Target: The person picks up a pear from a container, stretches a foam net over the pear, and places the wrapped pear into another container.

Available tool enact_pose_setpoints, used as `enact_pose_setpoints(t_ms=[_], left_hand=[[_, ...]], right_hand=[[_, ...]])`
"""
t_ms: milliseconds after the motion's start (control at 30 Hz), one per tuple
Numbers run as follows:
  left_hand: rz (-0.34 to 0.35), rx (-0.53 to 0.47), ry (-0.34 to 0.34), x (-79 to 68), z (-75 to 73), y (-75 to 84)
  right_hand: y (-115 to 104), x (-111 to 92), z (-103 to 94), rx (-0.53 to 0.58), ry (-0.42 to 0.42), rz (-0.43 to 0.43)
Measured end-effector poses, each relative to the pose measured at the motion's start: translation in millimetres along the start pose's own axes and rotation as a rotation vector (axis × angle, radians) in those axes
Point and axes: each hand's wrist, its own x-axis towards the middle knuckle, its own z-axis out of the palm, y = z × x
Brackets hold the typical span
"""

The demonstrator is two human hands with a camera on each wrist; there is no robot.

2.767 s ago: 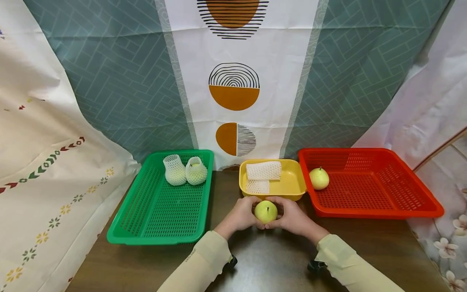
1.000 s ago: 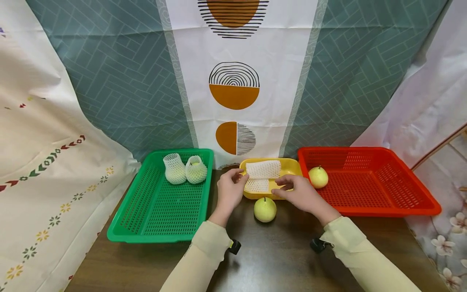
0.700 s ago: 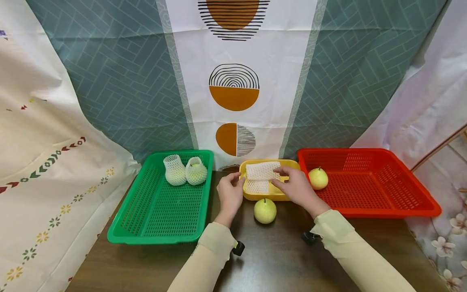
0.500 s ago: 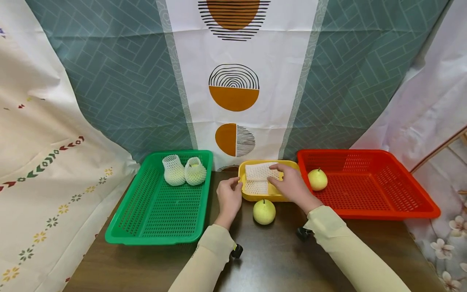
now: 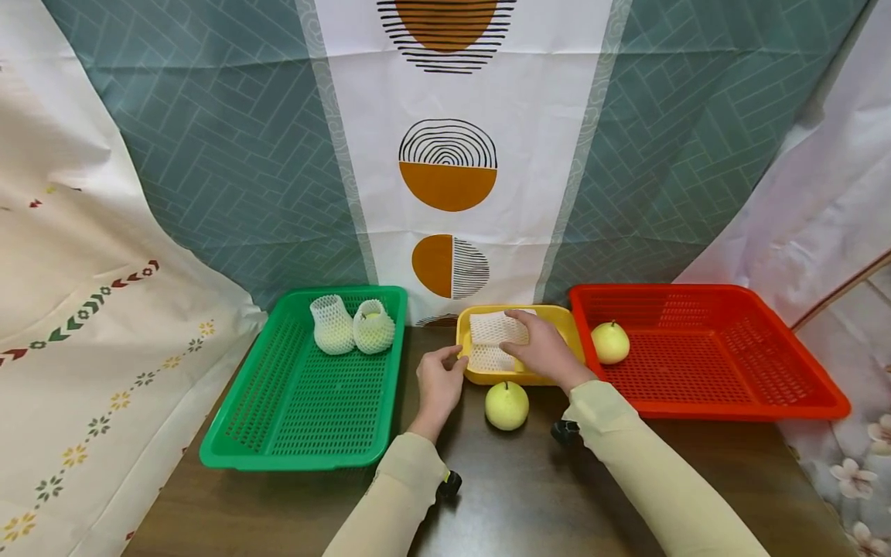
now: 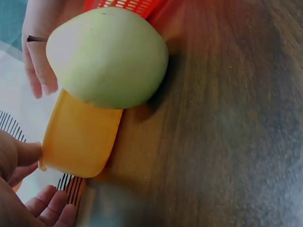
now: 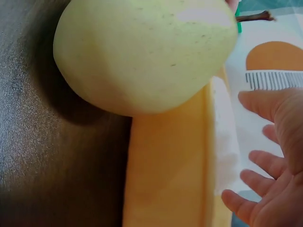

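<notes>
My left hand [image 5: 438, 387] is at the left end of a small yellow basket [image 5: 572, 321], thumb and forefinger pinching its rim. In the left wrist view the other fingers are loosely bent below the rim. Over the same basket, my right hand [image 5: 546, 352] reaches in with thumb and fingers spread apart around the right part of a white foam net sleeve [image 5: 493, 329]. A second foam net sleeve [image 5: 489, 359] lies flat in front of it. On the table between my forearms stands a yellow-green pear [image 5: 506, 406], stem up, untouched; it fills much of both wrist views.
Left on the table is a green basket [image 5: 390, 402] holding two pears in foam nets [image 5: 332, 325]. On the right, a red basket [image 5: 810, 398] close against the yellow one holds a bare pear [image 5: 610, 343]. A patterned curtain hangs behind.
Both hands held the pear at first, then let it stand on the table. My left hand moved to the yellow basket's rim; my right hand moved leftward over the foam nets.
</notes>
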Motion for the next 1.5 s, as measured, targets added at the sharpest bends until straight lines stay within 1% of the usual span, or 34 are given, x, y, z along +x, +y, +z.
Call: enact_pose_setpoints(t_ms=[233, 333, 400, 533, 633, 733, 900, 1133, 1200, 1267, 1433, 1500], left_hand=[[0.017, -0.022, -0.02, -0.6, 2.0, -1.0], [0.031, -0.033, -0.02, -0.3, 3.7, -1.0], [0.034, -0.038, -0.022, -0.1, 4.3, -0.8], [0.037, -0.039, -0.021, -0.6, 5.3, -0.9], [0.044, -0.037, -0.019, -1.0, 5.8, -0.9], [0.037, -0.038, -0.02, -1.4, 5.9, -0.5], [0.025, -0.038, -0.01, -1.9, 5.1, 0.6], [0.004, -0.038, -0.003, -3.0, 2.3, 0.6], [-0.007, -0.034, -0.003, -3.0, 1.6, 0.2], [-0.01, -0.027, -0.002, -2.7, 0.8, 0.0], [-0.006, 0.001, -0.017, -1.8, -0.2, -0.2], [-0.007, 0.009, -0.027, -1.6, -0.5, -1.0]], right_hand=[[6, 4, 6.5, 0.003, -0.036, 0.049], [11, 7, 7.5, -0.022, -0.049, 0.072], [14, 8, 7.1, -0.06, -0.05, 0.084], [19, 8, 5.0, -0.106, -0.036, 0.136], [22, 6, 4.0, -0.108, -0.022, 0.175], [24, 5, 3.8, -0.126, -0.004, 0.192], [25, 6, 3.1, -0.111, 0.027, 0.226], [17, 8, 0.6, -0.093, 0.053, 0.27], [13, 7, -1.3, -0.079, 0.074, 0.255], [9, 5, -4.2, -0.07, 0.111, 0.219], [-3, -5, -13.9, -0.039, 0.211, 0.096], [-8, -11, -17.2, -0.018, 0.229, 0.057]])
